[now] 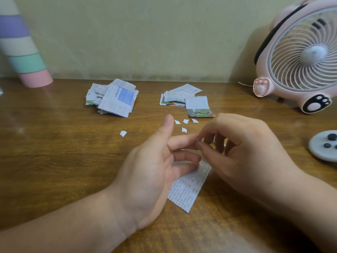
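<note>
My left hand [155,167] hovers over the wooden table [54,152], palm turned inward, thumb up and fingers stretched to the right. My right hand [242,152] has its fingers curled, and its thumb and forefinger pinch together at the tip of my left index finger; nothing shows between them. Beneath both hands a printed paper strip [187,187] lies flat, partly hidden by my left fingers. Several small white paper scraps [184,130] are scattered just beyond my hands, with one more scrap [123,133] further left.
Two piles of cut newspaper pieces sit near the wall, a left pile [113,99] and a right pile [182,96]. A pink desk fan [300,57] stands at the right. A striped pastel cylinder [25,57] leans at the far left. A round white dish [324,145] with dark pieces lies at the right edge.
</note>
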`<state>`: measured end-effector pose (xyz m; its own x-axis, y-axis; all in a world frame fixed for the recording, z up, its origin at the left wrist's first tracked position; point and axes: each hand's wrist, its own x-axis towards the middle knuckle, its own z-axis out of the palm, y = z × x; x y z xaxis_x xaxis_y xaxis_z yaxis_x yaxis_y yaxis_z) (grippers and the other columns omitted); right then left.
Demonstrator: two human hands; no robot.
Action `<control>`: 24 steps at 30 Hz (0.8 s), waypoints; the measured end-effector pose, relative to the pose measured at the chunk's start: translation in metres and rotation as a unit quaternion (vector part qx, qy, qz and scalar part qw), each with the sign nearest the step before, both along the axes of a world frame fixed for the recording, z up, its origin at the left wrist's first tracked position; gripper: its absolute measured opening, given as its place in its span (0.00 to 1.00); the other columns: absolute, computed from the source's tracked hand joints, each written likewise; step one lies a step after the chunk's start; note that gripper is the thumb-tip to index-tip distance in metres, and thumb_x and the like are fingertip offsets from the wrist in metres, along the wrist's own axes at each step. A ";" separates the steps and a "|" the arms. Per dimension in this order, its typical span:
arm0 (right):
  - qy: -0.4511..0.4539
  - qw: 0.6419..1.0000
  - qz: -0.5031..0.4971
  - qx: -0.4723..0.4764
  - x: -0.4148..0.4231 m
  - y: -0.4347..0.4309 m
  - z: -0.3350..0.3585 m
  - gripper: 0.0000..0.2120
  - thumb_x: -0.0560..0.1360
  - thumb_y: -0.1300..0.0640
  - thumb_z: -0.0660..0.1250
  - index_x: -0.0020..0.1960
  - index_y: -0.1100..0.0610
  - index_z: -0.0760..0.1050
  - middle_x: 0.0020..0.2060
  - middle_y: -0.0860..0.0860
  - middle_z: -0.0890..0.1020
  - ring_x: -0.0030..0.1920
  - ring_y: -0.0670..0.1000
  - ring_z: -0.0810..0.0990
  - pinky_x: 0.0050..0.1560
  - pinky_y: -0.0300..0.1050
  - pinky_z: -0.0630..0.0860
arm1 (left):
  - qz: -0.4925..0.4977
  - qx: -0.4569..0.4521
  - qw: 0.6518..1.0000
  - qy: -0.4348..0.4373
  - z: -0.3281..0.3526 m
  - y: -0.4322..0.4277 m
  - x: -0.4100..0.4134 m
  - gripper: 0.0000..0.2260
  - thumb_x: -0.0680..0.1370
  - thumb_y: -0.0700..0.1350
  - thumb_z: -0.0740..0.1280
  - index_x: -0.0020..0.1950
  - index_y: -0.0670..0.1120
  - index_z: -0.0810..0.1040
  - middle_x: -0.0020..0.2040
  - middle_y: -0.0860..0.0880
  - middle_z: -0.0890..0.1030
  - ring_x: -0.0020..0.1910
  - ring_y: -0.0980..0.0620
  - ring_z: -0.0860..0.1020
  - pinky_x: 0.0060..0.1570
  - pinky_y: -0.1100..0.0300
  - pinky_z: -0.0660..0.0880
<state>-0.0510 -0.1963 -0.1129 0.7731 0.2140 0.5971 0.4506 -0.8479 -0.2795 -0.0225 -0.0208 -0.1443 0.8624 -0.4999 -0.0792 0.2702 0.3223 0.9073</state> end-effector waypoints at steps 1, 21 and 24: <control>-0.001 1.000 0.002 -0.001 0.000 0.000 0.000 0.01 0.71 0.56 0.71 0.43 0.52 0.80 0.35 0.42 0.76 0.32 0.47 0.76 0.31 0.47 0.74 | -0.002 -0.001 1.000 0.001 0.000 0.000 0.000 0.34 0.78 0.65 0.58 0.60 0.36 0.83 0.59 0.34 0.82 0.52 0.43 0.77 0.69 0.38 0.72; -0.020 1.000 0.003 0.005 0.002 -0.002 -0.002 0.02 0.72 0.56 0.72 0.43 0.52 0.79 0.34 0.43 0.77 0.31 0.47 0.75 0.31 0.47 0.74 | 0.009 -0.019 1.000 0.013 -0.002 0.000 0.002 0.38 0.77 0.70 0.55 0.61 0.36 0.82 0.58 0.35 0.83 0.52 0.44 0.78 0.68 0.37 0.72; -0.018 1.000 0.010 0.002 0.002 -0.002 -0.002 0.02 0.72 0.56 0.72 0.43 0.53 0.79 0.34 0.42 0.77 0.32 0.46 0.75 0.31 0.46 0.74 | 0.004 -0.022 1.000 0.014 -0.001 0.000 0.003 0.39 0.76 0.70 0.57 0.61 0.36 0.82 0.58 0.34 0.82 0.52 0.44 0.78 0.68 0.37 0.72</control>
<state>-0.0488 -0.1980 -0.1149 0.7463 0.2270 0.6257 0.4771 -0.8379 -0.2651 -0.0197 -0.0208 -0.1451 0.8644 -0.4960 -0.0819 0.2925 0.3637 0.8844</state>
